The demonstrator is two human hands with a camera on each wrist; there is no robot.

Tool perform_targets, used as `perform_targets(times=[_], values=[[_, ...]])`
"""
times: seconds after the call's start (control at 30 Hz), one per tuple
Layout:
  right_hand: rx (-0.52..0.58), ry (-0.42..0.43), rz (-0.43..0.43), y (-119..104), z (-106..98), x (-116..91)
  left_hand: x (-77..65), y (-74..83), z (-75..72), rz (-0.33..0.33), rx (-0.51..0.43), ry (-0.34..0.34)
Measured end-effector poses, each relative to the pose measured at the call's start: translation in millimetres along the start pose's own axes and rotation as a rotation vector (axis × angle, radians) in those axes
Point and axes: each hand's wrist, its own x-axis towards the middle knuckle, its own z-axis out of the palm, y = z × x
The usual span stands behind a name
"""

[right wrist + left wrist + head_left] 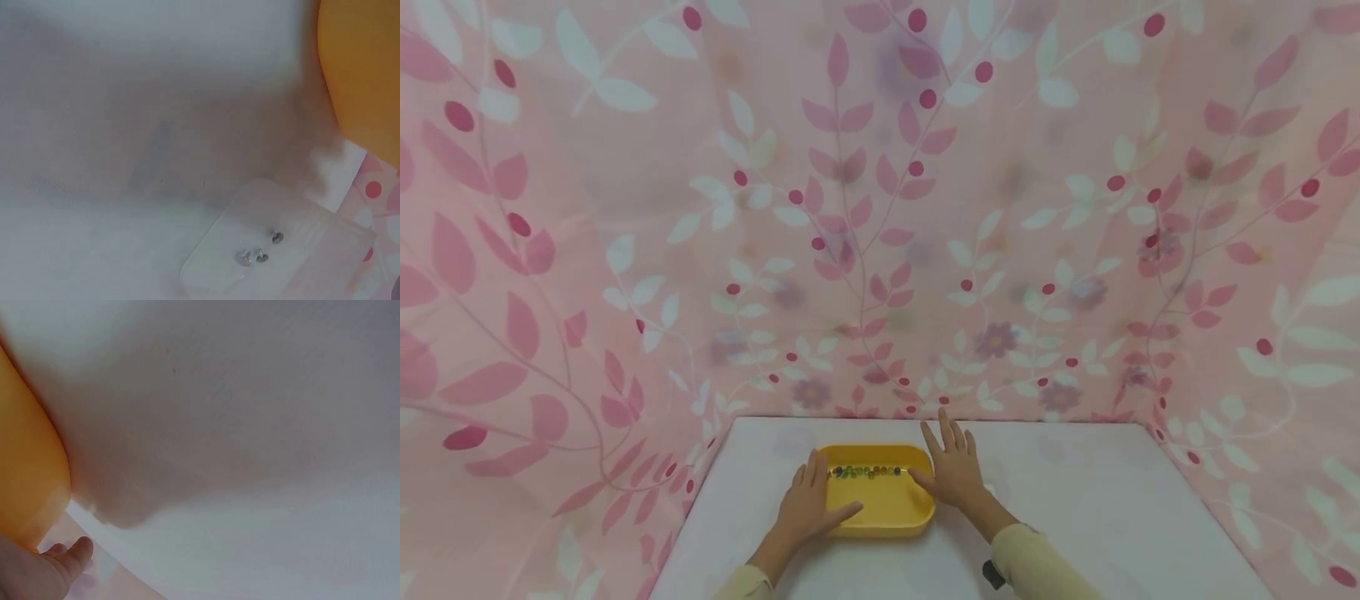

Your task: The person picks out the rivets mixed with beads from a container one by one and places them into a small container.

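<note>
A yellow rectangular tray [880, 527] lies on the white table. Inside it, small glassy beads or marbles [859, 472] in green, blue and orange form a line near the far side; their exact kind is too small to tell. My left hand [805, 504] is at the tray's left side, fingers straight, thumb reaching over the near left rim. At the right side is my right hand [955, 471], its fingers spread and pointing away, thumb over the rim. Each wrist view shows the tray's outer wall [28, 456], and the left one also some fingers [78, 556].
A clear plastic bag [250, 212] with a few small metal pieces [262, 255] lies right of the tray, mostly hidden by my right arm in the head view. A dark object [993, 574] sits by the right sleeve. Pink leaf-patterned cloth [880, 208] surrounds the table.
</note>
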Motion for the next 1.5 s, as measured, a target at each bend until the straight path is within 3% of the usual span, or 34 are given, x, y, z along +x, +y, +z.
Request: perform_targets(times=[0.13,0.37,0.63,1.1,1.33,1.5], values=[[-0.003,-0.027,-0.001,-5.6,2.2,-1.0,-0.5,-0.4,1.9,-0.01,0.017,-0.026],[0.016,-0.014,-0.009,-14.6,3.4,1.6,0.8,1.6,-2.4,-0.006,0.024,-0.001],[-0.003,-0.054,0.003,-20.0,12.3,-10.3,-6.4,-2.7,7.6,-0.011,0.016,-0.045],[0.001,-0.049,-0.027,-31.7,12.0,-0.5,0.6,-3.7,6.1,0.004,0.02,0.025],[0.015,0.033,-0.079,-38.6,14.9,1.2,2.1,-5.1,8.2,0.01,0.012,0.036],[0.042,-0.008,-0.079,-47.0,18.1,2.5,0.0,-6.1,6.9,0.002,-0.025,0.037]])
